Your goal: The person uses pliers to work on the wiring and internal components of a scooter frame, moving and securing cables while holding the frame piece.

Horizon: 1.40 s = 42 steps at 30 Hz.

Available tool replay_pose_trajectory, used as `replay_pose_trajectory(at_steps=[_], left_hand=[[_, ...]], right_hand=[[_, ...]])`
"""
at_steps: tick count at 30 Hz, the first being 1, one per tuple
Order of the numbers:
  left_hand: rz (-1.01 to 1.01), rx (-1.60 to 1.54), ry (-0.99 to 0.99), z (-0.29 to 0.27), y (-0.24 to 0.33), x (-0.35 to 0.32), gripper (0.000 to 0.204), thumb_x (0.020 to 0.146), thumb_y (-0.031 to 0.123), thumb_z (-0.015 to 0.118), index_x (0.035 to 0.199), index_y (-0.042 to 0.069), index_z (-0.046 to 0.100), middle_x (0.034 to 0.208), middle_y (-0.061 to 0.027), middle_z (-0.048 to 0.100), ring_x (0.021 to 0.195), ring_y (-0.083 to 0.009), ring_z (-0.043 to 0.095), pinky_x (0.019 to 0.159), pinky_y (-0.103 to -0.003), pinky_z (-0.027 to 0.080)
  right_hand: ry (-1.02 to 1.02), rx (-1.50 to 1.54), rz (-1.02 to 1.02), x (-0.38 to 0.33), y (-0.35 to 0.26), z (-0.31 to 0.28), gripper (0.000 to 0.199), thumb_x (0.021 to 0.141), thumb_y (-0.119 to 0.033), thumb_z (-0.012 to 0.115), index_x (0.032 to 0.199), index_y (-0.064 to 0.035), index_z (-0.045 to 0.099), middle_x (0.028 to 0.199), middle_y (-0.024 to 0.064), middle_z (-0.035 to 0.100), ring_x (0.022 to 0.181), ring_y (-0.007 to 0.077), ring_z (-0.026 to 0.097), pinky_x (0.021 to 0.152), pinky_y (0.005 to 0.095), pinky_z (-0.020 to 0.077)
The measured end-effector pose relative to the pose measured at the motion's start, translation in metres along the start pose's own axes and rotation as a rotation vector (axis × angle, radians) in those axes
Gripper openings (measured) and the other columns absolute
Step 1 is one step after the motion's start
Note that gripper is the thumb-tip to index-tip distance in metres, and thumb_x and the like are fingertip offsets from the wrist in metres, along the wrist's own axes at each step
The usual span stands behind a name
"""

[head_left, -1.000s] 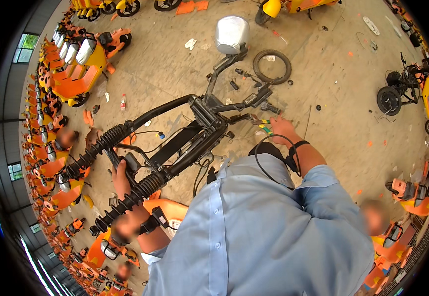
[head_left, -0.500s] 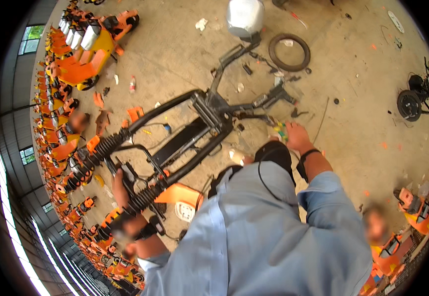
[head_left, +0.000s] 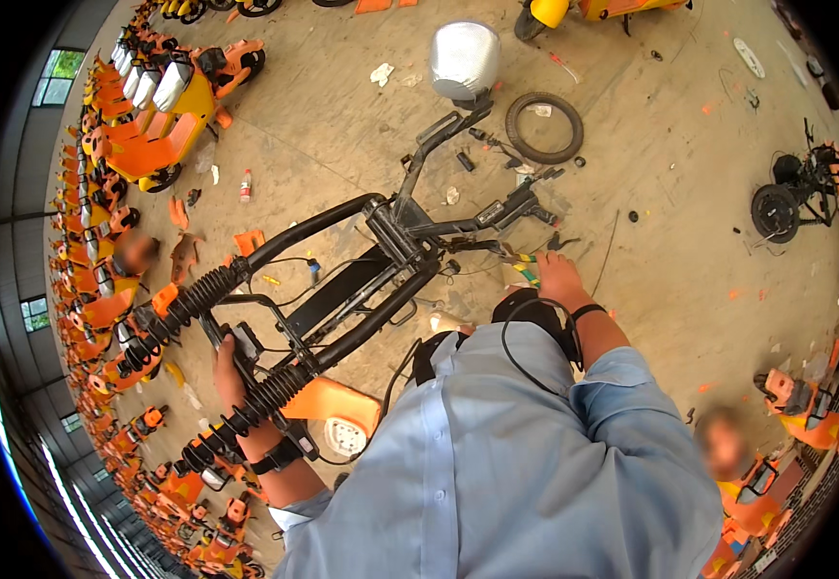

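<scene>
Frame (head_left: 371,319) sits left of centre, my left hand (head_left: 228,373) at its near-left end (I can't tell the grip), my right hand (head_left: 560,278) clasping green-and-yellow pliers (head_left: 524,273), which could slip if the frame rocks.

Nothing readable here tbh, any print on that red-and-white bottle (head_left: 246,185) on the floor (head_left: 671,289) is way too tiny.

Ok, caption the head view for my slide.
Left hand at a black frame, right hand holding green-handled pliers.

Black frame (head_left: 371,317), right hand (head_left: 561,277) farther from tyre (head_left: 512,130) than second earlier
</scene>
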<state>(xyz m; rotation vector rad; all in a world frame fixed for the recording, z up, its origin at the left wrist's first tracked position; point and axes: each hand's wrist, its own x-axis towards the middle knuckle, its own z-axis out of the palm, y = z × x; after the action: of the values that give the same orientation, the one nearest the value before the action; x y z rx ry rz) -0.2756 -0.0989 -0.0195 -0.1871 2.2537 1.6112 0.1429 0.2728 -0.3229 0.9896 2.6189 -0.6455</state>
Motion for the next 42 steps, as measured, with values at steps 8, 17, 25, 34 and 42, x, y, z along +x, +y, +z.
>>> replay_pose_trajectory(at_steps=[8, 17, 25, 34, 42], left_hand=[[0.068, 0.040, -0.036, -0.006, 0.005, -0.009, 0.049, 0.086, 0.033, 0.067, 0.118, -0.002, 0.057, 0.094, -0.0063, 0.061, 0.078, -0.0141, 0.058, 0.068, -0.027, 0.046], [0.161, 0.105, -0.042, -0.005, 0.008, -0.009, 0.047, 0.086, 0.037, 0.068, 0.112, -0.001, 0.059, 0.095, -0.0048, 0.060, 0.083, -0.0151, 0.053, 0.077, -0.029, 0.042], [0.148, 0.074, -0.053, -0.009, 0.010, -0.011, 0.048, 0.084, 0.036, 0.069, 0.109, -0.003, 0.058, 0.095, -0.0081, 0.060, 0.084, -0.0163, 0.054, 0.078, -0.031, 0.043], [0.145, 0.081, -0.051, -0.016, 0.003, 0.000, 0.055, 0.083, 0.039, 0.070, 0.115, -0.004, 0.058, 0.099, -0.0089, 0.061, 0.087, -0.0178, 0.054, 0.081, -0.033, 0.043], [0.112, 0.052, -0.070, -0.025, -0.011, 0.015, 0.054, 0.084, 0.040, 0.069, 0.114, -0.003, 0.059, 0.097, -0.0058, 0.061, 0.086, -0.0155, 0.055, 0.078, -0.030, 0.043]], right_hand=[[-0.094, -0.180, -0.030, -0.002, -0.049, -0.061, 0.059, 0.076, -0.033, 0.070, 0.123, -0.0072, 0.047, 0.108, 0.0176, 0.056, 0.104, 0.0353, 0.056, 0.086, 0.0462, 0.0453], [-0.084, -0.372, -0.005, 0.004, -0.110, -0.090, 0.061, 0.068, -0.023, 0.072, 0.121, -0.0041, 0.050, 0.109, 0.0192, 0.058, 0.102, 0.0350, 0.059, 0.083, 0.0465, 0.0470], [-0.138, -0.423, 0.082, 0.001, -0.152, -0.114, 0.049, 0.073, -0.026, 0.070, 0.115, -0.0039, 0.056, 0.109, 0.0188, 0.061, 0.101, 0.0343, 0.062, 0.084, 0.0428, 0.0501], [-0.093, -0.444, 0.023, 0.008, -0.125, -0.092, 0.041, 0.076, -0.017, 0.067, 0.111, -0.0022, 0.053, 0.102, 0.0201, 0.062, 0.094, 0.0328, 0.066, 0.075, 0.0403, 0.0548], [0.011, -0.443, -0.123, 0.014, -0.087, -0.075, 0.038, 0.071, -0.011, 0.069, 0.102, -0.0025, 0.050, 0.091, 0.0171, 0.060, 0.083, 0.0332, 0.066, 0.067, 0.0423, 0.0541]])
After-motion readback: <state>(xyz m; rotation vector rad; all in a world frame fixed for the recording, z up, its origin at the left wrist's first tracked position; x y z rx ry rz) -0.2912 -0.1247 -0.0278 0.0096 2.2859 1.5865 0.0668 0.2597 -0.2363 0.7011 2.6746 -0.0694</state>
